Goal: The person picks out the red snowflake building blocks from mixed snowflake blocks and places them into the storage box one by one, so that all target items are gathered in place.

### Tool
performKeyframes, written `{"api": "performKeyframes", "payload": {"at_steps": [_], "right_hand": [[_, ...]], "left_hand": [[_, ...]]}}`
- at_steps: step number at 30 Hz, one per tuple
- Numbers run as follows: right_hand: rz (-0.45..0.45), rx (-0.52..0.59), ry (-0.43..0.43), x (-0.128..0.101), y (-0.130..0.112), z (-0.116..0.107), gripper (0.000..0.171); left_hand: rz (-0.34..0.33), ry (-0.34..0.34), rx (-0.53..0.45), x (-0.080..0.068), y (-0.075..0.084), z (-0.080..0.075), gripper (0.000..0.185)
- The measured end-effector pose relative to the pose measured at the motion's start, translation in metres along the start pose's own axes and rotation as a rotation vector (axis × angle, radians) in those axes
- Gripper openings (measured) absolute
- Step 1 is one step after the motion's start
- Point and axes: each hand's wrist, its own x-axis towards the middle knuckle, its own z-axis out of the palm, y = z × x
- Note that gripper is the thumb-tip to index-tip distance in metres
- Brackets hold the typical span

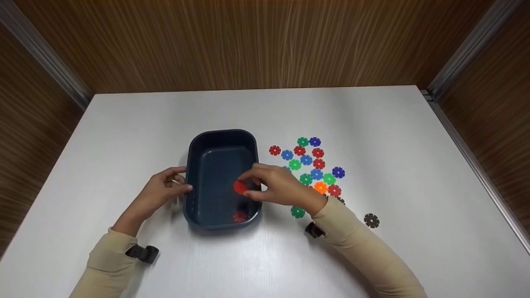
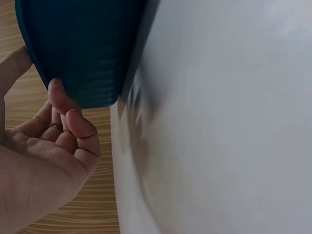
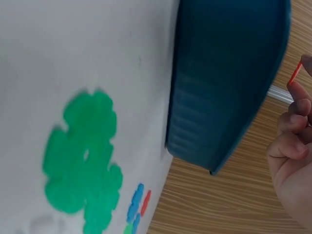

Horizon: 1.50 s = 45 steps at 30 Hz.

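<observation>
Above the inside of a dark blue plastic bin [image 1: 221, 227], my right hand [image 1: 275, 184] pinches a red notched interlocking disc [image 1: 240, 187] between thumb and fingertips. In the right wrist view that disc [image 3: 295, 73] shows edge-on, higher than the bin's rim. Another red disc [image 1: 239, 216] lies within the bin near its front right corner. At the bin's left side, my left hand [image 1: 159, 190] touches the rim with thumb and index finger, its other fingers bent. The left wrist view shows those fingertips against the wall of the bin [image 2: 83, 58].
Right of the bin, several discs lie spread on the white table [image 1: 207, 269], among them a green disc [image 1: 297, 212], an orange disc [image 1: 320, 187] and a blue disc [image 1: 338, 172]. A dark disc [image 1: 371, 220] lies apart. Wood-grain panels [image 1: 256, 45] border the table.
</observation>
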Motion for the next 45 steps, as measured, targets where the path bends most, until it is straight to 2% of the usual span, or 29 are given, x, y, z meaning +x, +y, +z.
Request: {"api": "performKeyframes", "payload": {"at_steps": [7, 11, 15, 20, 26, 33, 45], "right_hand": [[0.069, 0.023, -0.044, 0.003, 0.001, 0.008, 0.043], [0.139, 0.131, -0.039, 0.0, 0.003, 0.006, 0.047], [0.166, 0.255, -0.013, -0.006, 0.007, -0.002, 0.044], [0.187, 0.3, -0.002, -0.023, 0.016, -0.017, 0.045], [0.254, 0.262, -0.034, -0.047, 0.033, -0.032, 0.047], [0.341, 0.233, -0.088, -0.078, 0.055, -0.037, 0.046], [0.422, 0.015, -0.171, -0.123, 0.067, -0.057, 0.033]], "left_hand": [[-0.013, -0.002, -0.004, 0.001, -0.002, -0.001, 0.065], [-0.017, 0.001, 0.002, 0.001, -0.001, -0.001, 0.066], [-0.019, 0.004, 0.009, 0.001, 0.0, 0.0, 0.066], [-0.013, 0.006, 0.006, 0.001, 0.0, 0.0, 0.065], [-0.01, 0.008, -0.001, 0.001, -0.001, 0.001, 0.064], [-0.01, 0.011, -0.005, -0.001, -0.002, 0.001, 0.064], [-0.014, -0.008, -0.048, 0.002, -0.002, 0.001, 0.066]]}}
